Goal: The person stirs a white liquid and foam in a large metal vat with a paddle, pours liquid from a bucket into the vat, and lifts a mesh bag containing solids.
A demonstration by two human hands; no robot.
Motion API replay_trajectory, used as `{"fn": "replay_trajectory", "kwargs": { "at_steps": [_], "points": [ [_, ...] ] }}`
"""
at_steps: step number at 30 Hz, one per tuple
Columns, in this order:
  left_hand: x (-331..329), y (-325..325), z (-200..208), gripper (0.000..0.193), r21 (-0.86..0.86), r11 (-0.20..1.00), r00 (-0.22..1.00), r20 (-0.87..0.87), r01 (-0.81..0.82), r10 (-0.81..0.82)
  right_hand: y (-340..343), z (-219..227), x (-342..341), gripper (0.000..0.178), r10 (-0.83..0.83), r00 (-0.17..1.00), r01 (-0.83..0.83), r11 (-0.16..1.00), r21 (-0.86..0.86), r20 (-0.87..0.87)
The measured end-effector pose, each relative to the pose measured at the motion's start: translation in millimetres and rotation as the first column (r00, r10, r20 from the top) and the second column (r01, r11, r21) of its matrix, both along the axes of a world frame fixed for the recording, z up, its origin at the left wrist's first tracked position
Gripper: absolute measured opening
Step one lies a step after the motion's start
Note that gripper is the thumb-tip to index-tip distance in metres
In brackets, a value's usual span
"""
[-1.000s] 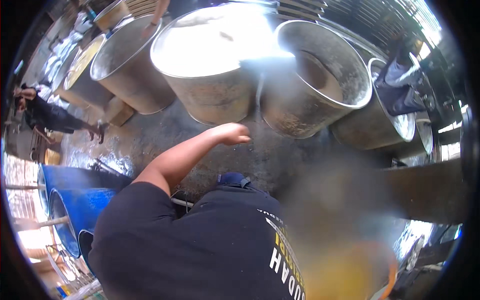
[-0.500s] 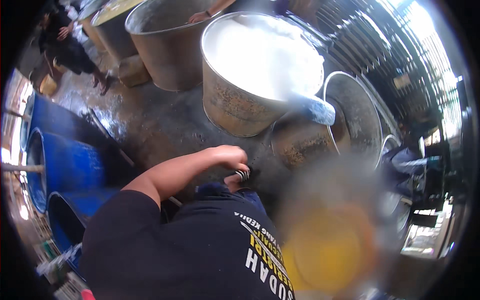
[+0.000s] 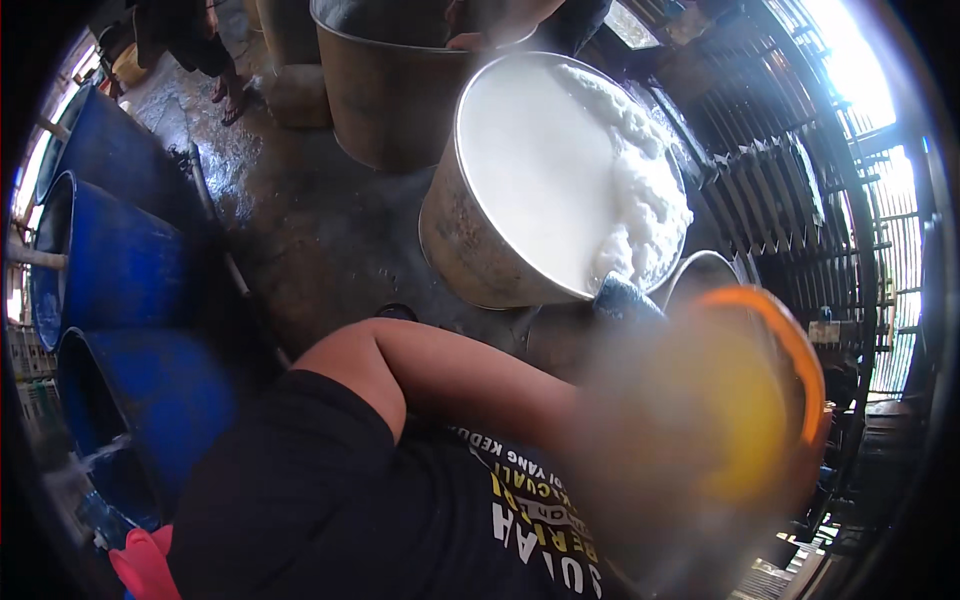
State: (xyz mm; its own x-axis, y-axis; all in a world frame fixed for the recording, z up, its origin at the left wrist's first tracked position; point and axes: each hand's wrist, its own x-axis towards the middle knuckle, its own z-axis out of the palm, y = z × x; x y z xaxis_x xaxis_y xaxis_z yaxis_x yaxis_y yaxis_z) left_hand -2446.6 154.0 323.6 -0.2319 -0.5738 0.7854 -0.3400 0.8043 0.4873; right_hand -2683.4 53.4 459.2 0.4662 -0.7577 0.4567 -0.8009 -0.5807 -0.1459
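Observation:
My bent left forearm (image 3: 470, 385) reaches across my dark printed shirt to the right. Its hand disappears into a grey smeared patch, so the fingers cannot be made out. Within that patch is a blurred round yellow object (image 3: 745, 440), with a curved orange rim (image 3: 785, 340) at its upper right. It looks like a bucket or basin, but the smear hides its kind. My right hand is also lost there. Ahead stands a large metal vat (image 3: 470, 235) of milky white liquid (image 3: 540, 170), with white foam (image 3: 645, 205) along its right side. Blue cloth (image 3: 625, 298) hangs over its near rim.
Several blue drums (image 3: 115, 255) lie along the left. Another metal vat (image 3: 385, 100) stands farther back, with another person's hand (image 3: 468, 40) at its rim. A second person's legs (image 3: 225, 75) show at the upper left. The floor (image 3: 300, 240) looks wet.
My left arm has swung right, from hanging over the floor to reaching into the smeared patch. The orange rim now shows beside the yellow object. The view has shifted, and the vat's liquid appears less glaring.

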Motion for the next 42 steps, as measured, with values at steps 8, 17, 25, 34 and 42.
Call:
{"fn": "replay_trajectory", "kwargs": {
  "at_steps": [8,17,25,34,42],
  "points": [
    [86,-68,-3,0.063,0.266,0.944,0.979,0.107,-0.197,0.174,-105,0,186,0.043,0.325,0.946,-0.325,0.946,-0.002,-0.025],
    [242,-95,-28,0.038,0.326,0.909,0.965,0.068,-0.26,0.252,-137,-31,370,0.043,0.334,0.938,-0.316,0.934,0.165,-0.094],
    [329,-104,-65,0.031,0.39,0.879,0.945,-0.059,-0.273,0.32,-146,-57,486,0.04,0.398,0.905,-0.335,0.885,0.324,-0.149],
    [345,-103,-97,0.031,0.243,0.925,0.902,-0.251,-0.291,0.35,-140,-73,545,0.041,0.526,0.811,-0.409,0.823,0.395,-0.256],
    [324,-105,-96,0.028,0.261,0.957,0.834,-0.494,-0.129,0.247,-132,-69,555,0.042,0.508,0.781,-0.331,0.829,0.451,-0.362]
  ]
}}
